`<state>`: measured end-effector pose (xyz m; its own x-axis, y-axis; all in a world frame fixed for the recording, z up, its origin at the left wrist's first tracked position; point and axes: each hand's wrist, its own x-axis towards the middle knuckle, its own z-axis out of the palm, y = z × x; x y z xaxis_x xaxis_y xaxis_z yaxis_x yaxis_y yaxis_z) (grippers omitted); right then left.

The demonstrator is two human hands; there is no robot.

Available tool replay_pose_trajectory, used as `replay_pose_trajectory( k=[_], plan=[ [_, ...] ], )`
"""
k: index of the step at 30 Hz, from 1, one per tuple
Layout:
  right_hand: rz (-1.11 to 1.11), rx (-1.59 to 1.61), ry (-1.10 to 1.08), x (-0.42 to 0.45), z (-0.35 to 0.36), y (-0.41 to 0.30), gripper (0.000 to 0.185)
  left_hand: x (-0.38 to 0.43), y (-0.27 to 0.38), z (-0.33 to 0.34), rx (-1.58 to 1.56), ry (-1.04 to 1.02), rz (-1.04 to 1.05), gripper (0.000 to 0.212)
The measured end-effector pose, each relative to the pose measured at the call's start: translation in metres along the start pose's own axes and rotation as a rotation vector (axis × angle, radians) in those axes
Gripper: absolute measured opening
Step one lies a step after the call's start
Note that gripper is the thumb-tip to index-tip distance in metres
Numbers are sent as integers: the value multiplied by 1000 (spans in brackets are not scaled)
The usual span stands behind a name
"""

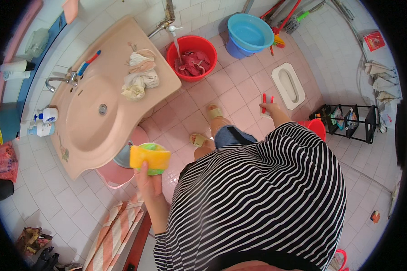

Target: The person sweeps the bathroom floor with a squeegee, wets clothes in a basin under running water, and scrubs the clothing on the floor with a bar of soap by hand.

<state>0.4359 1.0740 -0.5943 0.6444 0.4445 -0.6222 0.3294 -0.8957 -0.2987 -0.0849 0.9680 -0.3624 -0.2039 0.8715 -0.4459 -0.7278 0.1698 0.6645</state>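
My left hand (150, 184) holds up a yellow sponge or folded cloth (150, 156) together with a round green-and-yellow item (155, 171) partly hidden behind it. My right hand (274, 111) is low at my other side, gripping a small red-and-pale tool (264, 99), perhaps a brush or scraper; its exact kind is unclear. In front of me a red bucket (172, 67) stands on the tiled floor with wet red cloth (194, 63) inside. Water runs into it from a white wall tap (172, 29).
Left is a pink washbasin (84, 135) bearing crumpled pale cloths (140, 73), a red-and-blue brush (89, 63) and pump bottles (49, 115). A pink basin (115, 176) sits beneath. Ahead stand a blue basin (251, 32), a squat toilet (289, 86) and a black rack (369, 125).
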Motion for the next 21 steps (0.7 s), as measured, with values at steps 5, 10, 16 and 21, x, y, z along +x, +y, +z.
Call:
replay_pose_trajectory(
  k=[5,10,16,21],
  plan=[
    [-15,-312,-8,-4,-23,8,81,8,-52,36,71,-26,-133,48],
    [-296,-307,-54,29,-20,-19,82,34,-109,70,66,25,-245,43],
    [-467,-336,-295,106,-11,-48,77,59,-188,96,24,171,-288,40],
    [-509,-336,-408,158,7,-70,74,73,-240,107,-45,247,-272,40]
  ],
)
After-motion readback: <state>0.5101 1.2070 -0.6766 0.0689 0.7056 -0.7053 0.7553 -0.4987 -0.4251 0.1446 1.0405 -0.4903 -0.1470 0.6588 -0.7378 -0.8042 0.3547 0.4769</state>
